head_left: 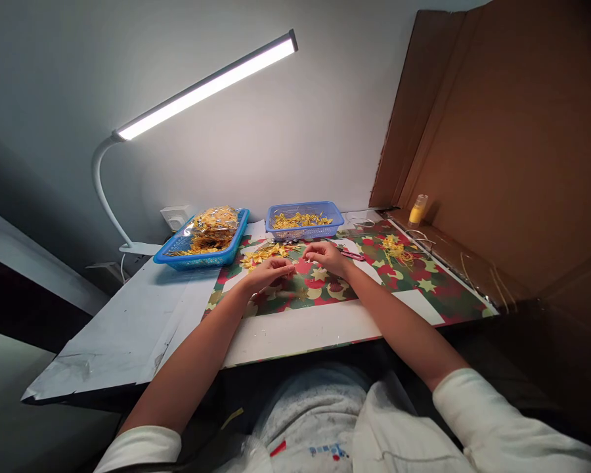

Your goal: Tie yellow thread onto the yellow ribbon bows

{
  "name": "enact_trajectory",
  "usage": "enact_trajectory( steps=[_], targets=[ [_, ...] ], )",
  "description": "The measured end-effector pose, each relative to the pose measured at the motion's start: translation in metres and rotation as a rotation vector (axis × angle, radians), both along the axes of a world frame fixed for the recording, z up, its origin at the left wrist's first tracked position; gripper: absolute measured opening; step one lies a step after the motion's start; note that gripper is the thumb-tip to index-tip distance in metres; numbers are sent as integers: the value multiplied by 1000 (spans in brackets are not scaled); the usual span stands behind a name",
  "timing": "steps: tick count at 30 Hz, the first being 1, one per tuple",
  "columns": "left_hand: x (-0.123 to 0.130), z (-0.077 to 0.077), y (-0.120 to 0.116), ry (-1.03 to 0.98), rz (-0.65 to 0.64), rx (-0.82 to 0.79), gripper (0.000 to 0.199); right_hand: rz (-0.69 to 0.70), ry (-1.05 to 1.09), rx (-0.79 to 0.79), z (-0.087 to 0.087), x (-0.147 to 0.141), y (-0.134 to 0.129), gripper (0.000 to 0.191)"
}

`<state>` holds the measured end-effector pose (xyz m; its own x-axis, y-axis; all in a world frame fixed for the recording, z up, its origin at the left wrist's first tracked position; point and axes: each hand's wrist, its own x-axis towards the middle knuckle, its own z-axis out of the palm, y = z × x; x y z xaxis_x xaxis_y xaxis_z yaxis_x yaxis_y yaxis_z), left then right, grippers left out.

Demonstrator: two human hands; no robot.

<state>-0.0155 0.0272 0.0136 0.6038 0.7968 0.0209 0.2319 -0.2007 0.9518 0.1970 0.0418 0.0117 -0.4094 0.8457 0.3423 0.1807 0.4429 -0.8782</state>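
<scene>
Both hands are over the patterned sheet in the middle of the table. My left hand [272, 272] has its thumb and fingers pressed together; whatever they hold is too small to make out. To its right, my right hand [325, 255] is closed in a pinch, its fingertips near those of the left, and its contents are also too small to name. Yellow-gold folded pieces [268, 253] lie in a loose pile just behind my left hand. Pink-handled scissors [352, 255] rest just right of my right hand, partly hidden by it.
A blue basket [177, 263] of golden pieces and a plastic bag stands back left, a bluish-purple basket [303, 232] behind the hands. Yellow strings [396, 253] lie right. A yellow bottle [417, 210] stands by the cardboard [502, 131]. A lamp [207, 89] hangs above.
</scene>
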Motion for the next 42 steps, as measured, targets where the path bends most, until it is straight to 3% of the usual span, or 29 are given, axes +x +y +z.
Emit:
enact_trajectory(
  steps=[5, 11, 25, 30, 39, 42],
  targets=[
    [0, 1, -1, -3, -2, 1, 45, 118, -111, -38, 2, -1, -6, 22],
    [-1, -1, 1, -4, -16, -26, 44, 71, -80, 35, 3, 1, -4, 22],
    [-3, -3, 2, 7, -108, -125, 37, 131, -110, 74, 14, -2, -15, 22],
    [0, -2, 1, -20, -57, -104, 38, 172, -116, 140, 15, -3, -20, 18],
    [6, -9, 2, -39, 8, -97, 39, 89, -183, 297, 11, -7, -21, 16],
    [7, -9, 1, -37, 16, -94, 37, -61, -301, 282, 9, -1, -13, 17]
  ],
)
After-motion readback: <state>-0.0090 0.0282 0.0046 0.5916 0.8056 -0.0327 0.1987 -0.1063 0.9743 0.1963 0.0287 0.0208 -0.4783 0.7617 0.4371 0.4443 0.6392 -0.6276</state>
